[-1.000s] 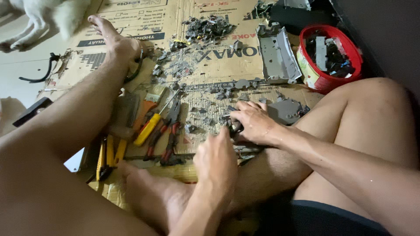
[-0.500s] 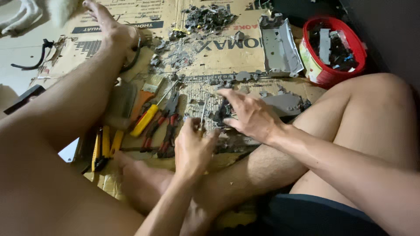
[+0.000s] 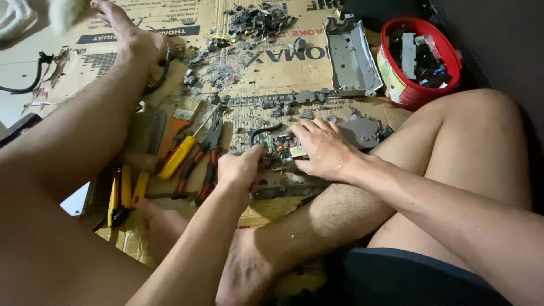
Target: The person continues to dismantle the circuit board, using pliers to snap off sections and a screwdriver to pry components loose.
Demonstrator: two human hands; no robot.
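left hand (image 3: pixel 238 170): closed, pinching board edge | right hand (image 3: pixel 320 148): fingers spread, pressing board down | board (image 3: pixel 281 148): on cardboard (image 3: pixel 266 68) between hands, before crossed legs | pliers (image 3: pixel 205 156), screwdriver (image 3: pixel 184 150): just left | red tub (image 3: pixel 420 59): far right

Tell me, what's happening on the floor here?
A person sits on flattened cardboard, legs stretched out, with both hands on a small circuit board between them. The left hand grips its near edge; the right hand lies spread over its far side. Red-handled pliers, a yellow-handled screwdriver and a yellow utility knife lie to the left. A red tub of parts and a grey metal casing sit further off, among scattered grey scraps.
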